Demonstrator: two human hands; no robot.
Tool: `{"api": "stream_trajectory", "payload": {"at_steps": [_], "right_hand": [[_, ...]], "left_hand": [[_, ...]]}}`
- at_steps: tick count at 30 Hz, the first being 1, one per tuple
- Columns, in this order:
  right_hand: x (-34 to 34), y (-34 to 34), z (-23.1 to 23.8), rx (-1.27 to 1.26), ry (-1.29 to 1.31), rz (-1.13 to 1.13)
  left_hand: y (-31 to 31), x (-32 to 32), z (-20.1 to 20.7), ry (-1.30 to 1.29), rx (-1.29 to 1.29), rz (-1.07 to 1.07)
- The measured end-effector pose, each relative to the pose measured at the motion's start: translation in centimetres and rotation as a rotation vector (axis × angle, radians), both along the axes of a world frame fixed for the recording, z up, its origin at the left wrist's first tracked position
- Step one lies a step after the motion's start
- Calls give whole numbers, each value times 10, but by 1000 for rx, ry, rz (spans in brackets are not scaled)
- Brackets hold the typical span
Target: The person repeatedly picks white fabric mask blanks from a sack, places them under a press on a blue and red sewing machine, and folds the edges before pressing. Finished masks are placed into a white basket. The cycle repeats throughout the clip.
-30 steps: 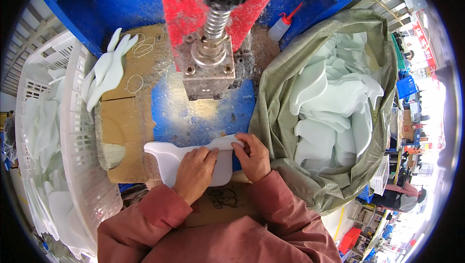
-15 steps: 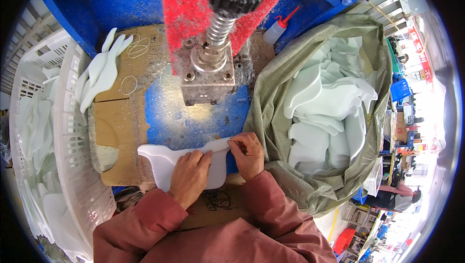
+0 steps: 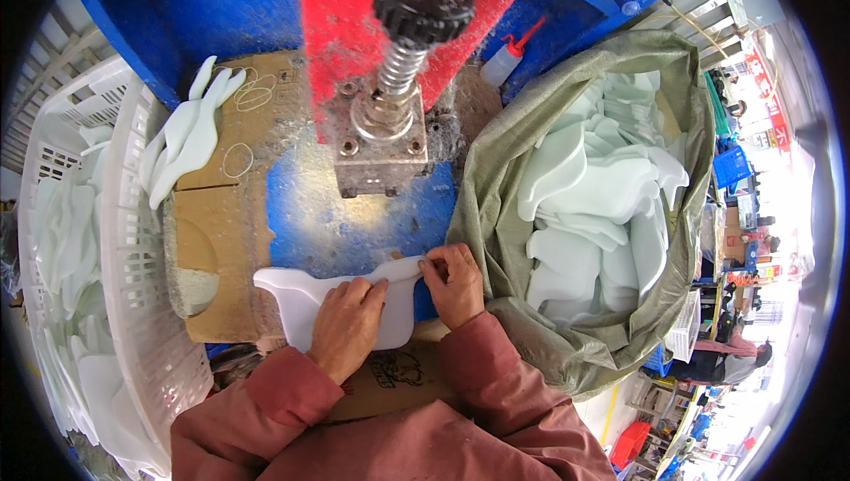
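Note:
A white curved foam-like pad [image 3: 303, 306] lies at the near edge of the machine's blue work surface [image 3: 305, 246]. Its upper edge is wavy and its lower part rounded. My left hand [image 3: 350, 320] is closed on the pad's middle, fingers bent over its upper edge. At the pad's right end, my right hand [image 3: 454, 283] pinches the narrow tip between thumb and fingers. Beyond both hands stands the machine's metal head [image 3: 381, 149], with a spring and a black knob [image 3: 423, 5] above it; the pad is apart from it.
On the right an olive sack [image 3: 496, 215] holds many similar white pads [image 3: 611, 180]. A white plastic basket [image 3: 133, 242] with more pads stands at left. Several pads [image 3: 190, 131] and rubber bands [image 3: 237, 160] lie on cardboard [image 3: 208, 224]. A red-tipped bottle [image 3: 502, 65] stands behind.
The view has shifted very slightly. Both hands keep their grip on the pad in almost the same place.

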State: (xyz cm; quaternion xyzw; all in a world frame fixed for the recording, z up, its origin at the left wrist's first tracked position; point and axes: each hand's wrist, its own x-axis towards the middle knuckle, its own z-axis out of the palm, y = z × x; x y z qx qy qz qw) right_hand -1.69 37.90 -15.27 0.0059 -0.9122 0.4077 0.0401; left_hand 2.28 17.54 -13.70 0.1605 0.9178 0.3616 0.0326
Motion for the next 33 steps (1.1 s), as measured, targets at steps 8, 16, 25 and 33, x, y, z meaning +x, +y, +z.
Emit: {"api": "stream_trajectory", "payload": {"at_steps": [8,16,25,33], "right_hand": [[-10,14,-14,53,-116,53],[-7,22,-5,1,-209,25],[-23,39,-27,-267,-584,152],[22,1,67,-15,-34,408]], "left_hand": [[0,2,-11,39,74,13],[2,-2,-34,-106,262,53],[11,0,-88,169,341,43],[-29,-3,-54,105,430,16]]}}
